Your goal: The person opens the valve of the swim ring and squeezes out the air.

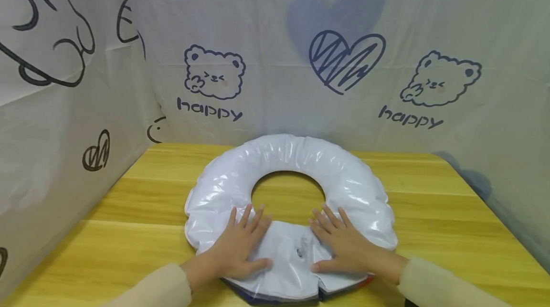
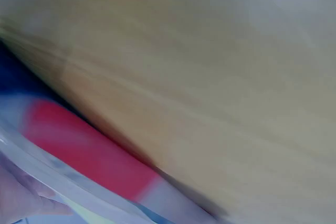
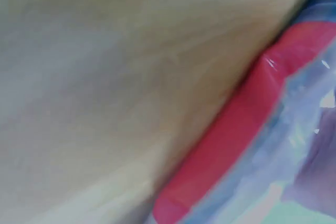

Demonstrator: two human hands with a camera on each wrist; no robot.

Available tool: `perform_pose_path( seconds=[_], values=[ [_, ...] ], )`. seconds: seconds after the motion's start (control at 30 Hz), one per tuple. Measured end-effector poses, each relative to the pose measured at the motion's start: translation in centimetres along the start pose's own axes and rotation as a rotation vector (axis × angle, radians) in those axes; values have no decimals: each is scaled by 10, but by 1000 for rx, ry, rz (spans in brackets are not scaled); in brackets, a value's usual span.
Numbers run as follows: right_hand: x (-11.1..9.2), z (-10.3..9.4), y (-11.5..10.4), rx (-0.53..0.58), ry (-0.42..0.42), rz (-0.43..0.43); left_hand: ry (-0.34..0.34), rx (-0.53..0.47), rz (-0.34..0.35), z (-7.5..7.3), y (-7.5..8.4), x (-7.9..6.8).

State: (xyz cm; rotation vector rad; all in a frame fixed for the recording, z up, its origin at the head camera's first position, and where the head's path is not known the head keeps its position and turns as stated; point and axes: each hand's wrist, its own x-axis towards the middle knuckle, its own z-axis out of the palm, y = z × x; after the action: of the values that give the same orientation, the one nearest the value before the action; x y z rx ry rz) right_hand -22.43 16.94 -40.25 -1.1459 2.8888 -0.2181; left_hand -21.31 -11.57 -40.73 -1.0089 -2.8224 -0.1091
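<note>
A white inflatable swim ring point(image 1: 285, 147) lies on the table, puffed up at the back and sides and flatter at the front. Spread across its front left part is my left hand point(image 1: 240, 245), fingers straight and pointing toward the hole. My right hand point(image 1: 345, 245) lies flat on the front right part in the same way. Between the two hands a small clear valve point(image 1: 300, 251) shows on the ring's top. Red and dark blue patches on the ring's underside point(image 2: 86, 148) appear in the left wrist view, and a red band point(image 3: 236, 129) in the right wrist view.
The wood-grain table point(image 1: 129, 221) extends to both sides of the ring. Behind it hangs a pale cloth point(image 1: 275, 87) printed with bears and hearts, and another cloth side point(image 1: 56, 164) closes off the left.
</note>
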Motion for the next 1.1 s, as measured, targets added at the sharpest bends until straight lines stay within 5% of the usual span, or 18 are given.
perform_pose_path(
  seconds=[0.1, 0.2, 0.8, 1.1],
  values=[
    [-4, -2, -5, 76, 9, -51, 25, -103, 48, -3, 15, 2],
    [-6, -1, -11, 143, -16, -77, -23, -144, 56, -3, 26, 5],
    [7, 13, -19, 145, -152, -35, -214, -2, -25, 6, 39, 5],
    [7, 5, -23, 109, -226, -1, -199, 102, 1, 6, 43, 7]
  ],
)
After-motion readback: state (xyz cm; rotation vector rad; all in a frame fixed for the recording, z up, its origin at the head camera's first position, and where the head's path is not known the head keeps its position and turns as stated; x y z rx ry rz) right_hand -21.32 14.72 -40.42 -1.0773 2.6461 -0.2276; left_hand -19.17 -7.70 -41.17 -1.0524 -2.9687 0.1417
